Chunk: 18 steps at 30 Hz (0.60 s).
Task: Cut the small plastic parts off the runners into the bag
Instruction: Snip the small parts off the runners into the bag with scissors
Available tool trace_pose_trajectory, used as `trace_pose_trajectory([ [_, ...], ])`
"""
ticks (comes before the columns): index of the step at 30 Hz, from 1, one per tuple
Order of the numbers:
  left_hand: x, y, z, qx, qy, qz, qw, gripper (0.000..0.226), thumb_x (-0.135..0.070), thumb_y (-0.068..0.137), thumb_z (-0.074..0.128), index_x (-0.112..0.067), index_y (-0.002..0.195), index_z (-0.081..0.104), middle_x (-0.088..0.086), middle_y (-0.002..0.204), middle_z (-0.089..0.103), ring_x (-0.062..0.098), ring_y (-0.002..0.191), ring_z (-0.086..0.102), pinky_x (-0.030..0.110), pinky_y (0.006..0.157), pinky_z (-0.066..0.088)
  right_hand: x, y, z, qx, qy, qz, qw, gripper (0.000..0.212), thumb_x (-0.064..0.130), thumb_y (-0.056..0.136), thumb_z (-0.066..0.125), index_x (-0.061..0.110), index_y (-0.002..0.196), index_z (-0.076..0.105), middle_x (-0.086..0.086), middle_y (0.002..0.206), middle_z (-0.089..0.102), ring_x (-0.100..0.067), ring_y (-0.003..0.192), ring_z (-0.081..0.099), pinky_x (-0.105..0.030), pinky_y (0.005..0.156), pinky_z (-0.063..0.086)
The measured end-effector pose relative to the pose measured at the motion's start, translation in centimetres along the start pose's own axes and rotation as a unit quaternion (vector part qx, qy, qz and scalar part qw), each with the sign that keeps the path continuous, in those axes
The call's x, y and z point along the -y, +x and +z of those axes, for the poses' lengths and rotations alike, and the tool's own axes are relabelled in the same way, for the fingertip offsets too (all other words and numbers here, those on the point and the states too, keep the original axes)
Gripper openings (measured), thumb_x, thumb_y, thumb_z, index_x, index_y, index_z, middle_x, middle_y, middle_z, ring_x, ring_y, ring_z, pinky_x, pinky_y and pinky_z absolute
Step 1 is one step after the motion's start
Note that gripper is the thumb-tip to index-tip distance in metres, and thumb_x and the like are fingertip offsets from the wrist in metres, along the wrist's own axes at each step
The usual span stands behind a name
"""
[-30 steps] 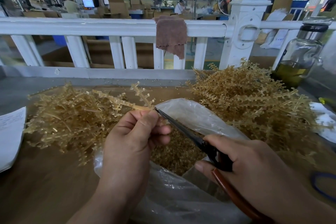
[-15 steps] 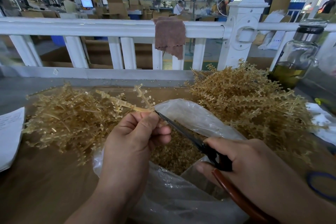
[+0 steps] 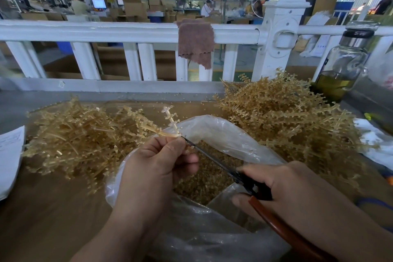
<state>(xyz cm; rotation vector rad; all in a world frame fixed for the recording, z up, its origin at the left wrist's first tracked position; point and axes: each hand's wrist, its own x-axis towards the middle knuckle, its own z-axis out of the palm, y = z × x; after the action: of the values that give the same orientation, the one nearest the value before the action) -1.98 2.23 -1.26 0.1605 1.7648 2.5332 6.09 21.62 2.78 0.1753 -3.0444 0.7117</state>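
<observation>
— Which runner is being worked on?
— The left hand [image 3: 157,168] pinches a pale branched runner [image 3: 170,120] between thumb and fingers. Its stem sticks up above the mouth of the clear plastic bag [image 3: 223,134].
— And the other hand?
— The right hand [image 3: 297,193] grips the scissors [image 3: 214,161] by their reddish-brown handle. The dark blade tip sits against the runner at the left thumb.
— The bag?
— It lies open on the brown tabletop [image 3: 42,208] beneath both hands, with a heap of small amber cut parts [image 3: 204,183] inside.
— Around it?
— A pile of runners [image 3: 80,138] lies to the left and a taller pile [image 3: 287,117] to the right. A glass bottle [image 3: 344,66] holding yellowish liquid stands far right, and a brown cloth [image 3: 195,40] hangs on the white railing [image 3: 106,30].
</observation>
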Motion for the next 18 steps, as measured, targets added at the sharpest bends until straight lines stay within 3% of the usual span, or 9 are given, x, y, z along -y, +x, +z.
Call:
trace_pose_trajectory([
  [5, -0.2, 0.0, 0.1, -0.005, 0.002, -0.015, 1.000, 0.037, -0.012, 0.096, 0.063, -0.026, 0.063, 0.075, 0.007, 0.068, 0.070, 0.017, 0.065, 0.071, 0.023, 0.057, 0.056, -0.4, 0.0, 0.1, 0.011, 0.007, -0.002, 1.000, 0.036, 0.061, 0.084, 0.059, 0.027, 0.095, 0.065, 0.023, 0.077, 0.062, 0.001, 0.062, 0.059, -0.015, 0.054, 0.042],
  [10, -0.4, -0.1, 0.3, -0.003, -0.014, -0.024, 1.000, 0.032, -0.014, 0.093, 0.066, -0.024, 0.063, 0.075, 0.008, 0.068, 0.069, 0.018, 0.065, 0.071, 0.024, 0.056, 0.056, -0.8, 0.1, -0.4, 0.028, 0.062, 0.001, 0.998, 0.050, 0.075, 0.078, 0.056, 0.029, 0.096, 0.067, 0.010, 0.081, 0.066, 0.000, 0.062, 0.059, -0.017, 0.057, 0.043],
  [13, -0.5, 0.0, 0.4, -0.006, -0.019, -0.029, 0.999, 0.032, -0.014, 0.091, 0.066, -0.022, 0.061, 0.074, 0.008, 0.067, 0.068, 0.017, 0.063, 0.070, 0.023, 0.053, 0.055, -0.8, 0.1, -0.9, 0.034, 0.119, 0.025, 0.992, 0.046, 0.078, 0.077, 0.059, 0.038, 0.096, 0.070, 0.013, 0.081, 0.070, 0.001, 0.064, 0.065, -0.020, 0.058, 0.051],
  [15, -0.7, -0.2, 0.6, -0.003, -0.032, -0.041, 0.999, 0.021, -0.018, 0.081, 0.071, -0.020, 0.061, 0.074, 0.007, 0.066, 0.066, 0.017, 0.060, 0.069, 0.023, 0.050, 0.054, -0.7, 0.1, -0.9, 0.060, 0.188, 0.044, 0.979, 0.042, 0.073, 0.075, 0.066, 0.038, 0.096, 0.070, 0.011, 0.071, 0.069, 0.000, 0.050, 0.062, -0.015, 0.044, 0.044],
  [18, -1.1, -0.6, 0.9, 0.028, -0.049, -0.078, 0.995, 0.007, -0.023, 0.065, 0.072, -0.019, 0.061, 0.075, 0.006, 0.064, 0.066, 0.016, 0.059, 0.069, 0.023, 0.047, 0.053, -0.2, 0.1, -0.3, 0.062, 0.321, 0.076, 0.942, 0.046, 0.068, 0.070, 0.072, 0.033, 0.099, 0.070, 0.002, 0.064, 0.066, -0.012, 0.046, 0.059, -0.023, 0.044, 0.045],
])
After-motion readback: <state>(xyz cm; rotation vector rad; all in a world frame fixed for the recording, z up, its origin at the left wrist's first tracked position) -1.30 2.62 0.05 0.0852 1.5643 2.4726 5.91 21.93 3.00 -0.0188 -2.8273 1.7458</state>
